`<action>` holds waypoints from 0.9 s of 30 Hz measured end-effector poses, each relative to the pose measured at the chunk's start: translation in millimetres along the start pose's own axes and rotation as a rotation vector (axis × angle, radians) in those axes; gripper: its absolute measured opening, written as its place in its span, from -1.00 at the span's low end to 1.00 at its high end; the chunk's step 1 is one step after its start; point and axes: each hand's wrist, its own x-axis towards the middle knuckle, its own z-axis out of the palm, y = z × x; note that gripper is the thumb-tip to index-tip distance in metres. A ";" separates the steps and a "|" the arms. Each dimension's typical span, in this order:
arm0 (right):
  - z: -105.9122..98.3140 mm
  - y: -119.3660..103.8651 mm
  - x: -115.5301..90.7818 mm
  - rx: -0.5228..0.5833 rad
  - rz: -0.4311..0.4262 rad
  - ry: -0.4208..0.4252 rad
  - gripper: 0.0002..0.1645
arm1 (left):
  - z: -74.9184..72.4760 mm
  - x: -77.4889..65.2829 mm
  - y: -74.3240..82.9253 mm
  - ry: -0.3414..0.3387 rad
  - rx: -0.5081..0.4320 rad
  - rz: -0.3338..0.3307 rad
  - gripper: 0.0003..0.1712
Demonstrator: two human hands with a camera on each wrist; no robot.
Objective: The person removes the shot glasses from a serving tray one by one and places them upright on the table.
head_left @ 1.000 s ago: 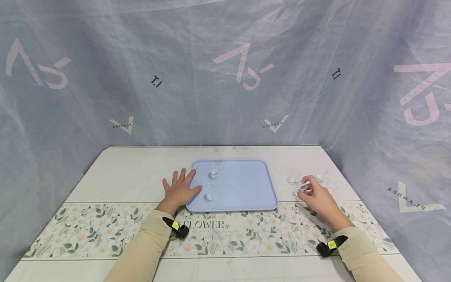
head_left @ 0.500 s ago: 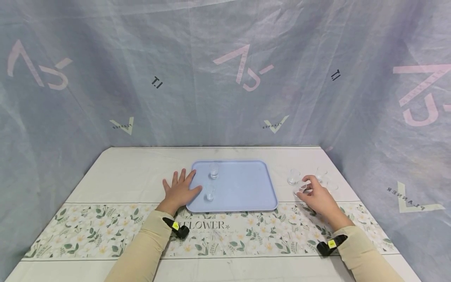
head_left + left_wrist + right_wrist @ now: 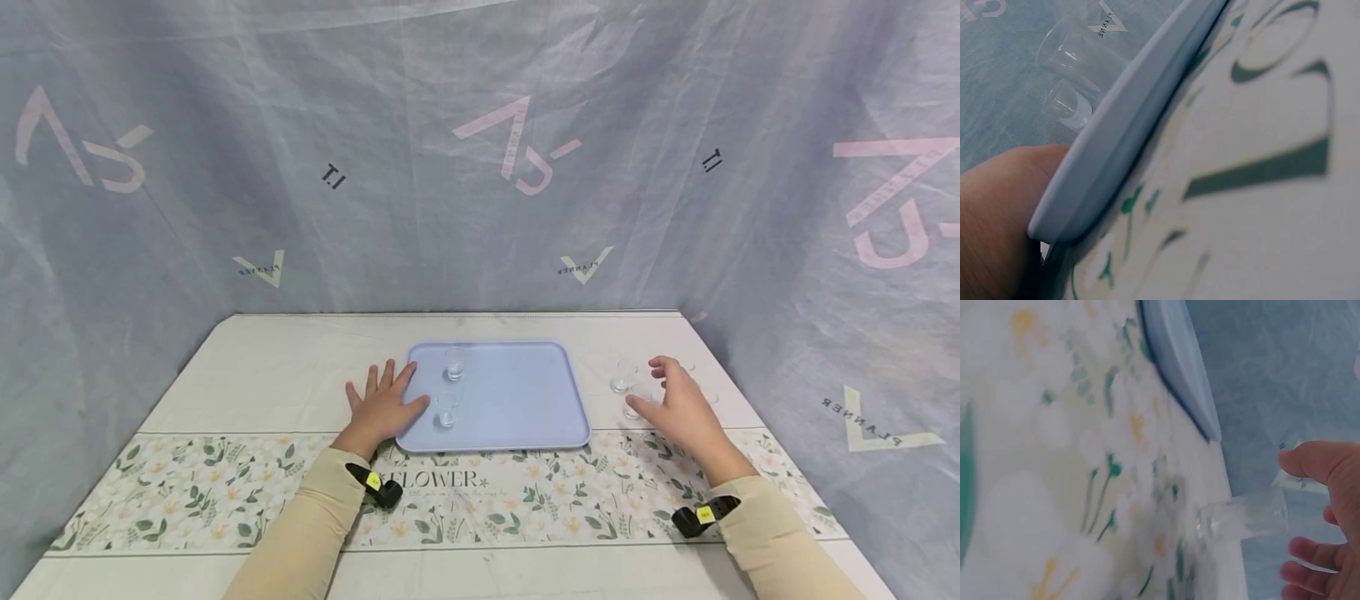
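A light blue tray (image 3: 517,396) lies on the table, and two small clear shot glasses stand upright on its left part, one far (image 3: 455,365) and one near (image 3: 447,411). My left hand (image 3: 380,408) rests at the tray's left edge with fingers spread and the thumb on the rim. Right of the tray, my right hand (image 3: 682,412) is at a clear shot glass (image 3: 633,406). In the right wrist view, its thumb and fingers stand apart, with that upright glass (image 3: 1244,519) beyond them and not gripped. Another shot glass (image 3: 622,377) stands just behind.
Faint rims of more clear glasses (image 3: 708,396) show beyond the right hand, partly hidden by it. A floral band (image 3: 262,492) crosses the white tablecloth in front of the tray. Grey-blue curtains (image 3: 420,208) enclose the table at the back and sides.
My right hand has let go of the near shot glass; its fingers have spread and shifted slightly away. The left hand and the tray have stayed put.
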 end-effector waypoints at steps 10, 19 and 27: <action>14.7 -33.6 18.3 0.002 -0.058 0.093 -0.23 | -2.4 -2.6 2.5 -0.002 -0.007 0.000 -0.07; 47.0 -68.2 41.0 0.068 -0.127 0.079 -0.26 | 0.6 -0.2 0.2 0.003 -0.009 0.008 -0.07; 80.6 -93.5 56.7 0.183 -0.178 -0.041 -0.27 | 0.3 -0.3 0.3 0.007 0.003 0.003 -0.07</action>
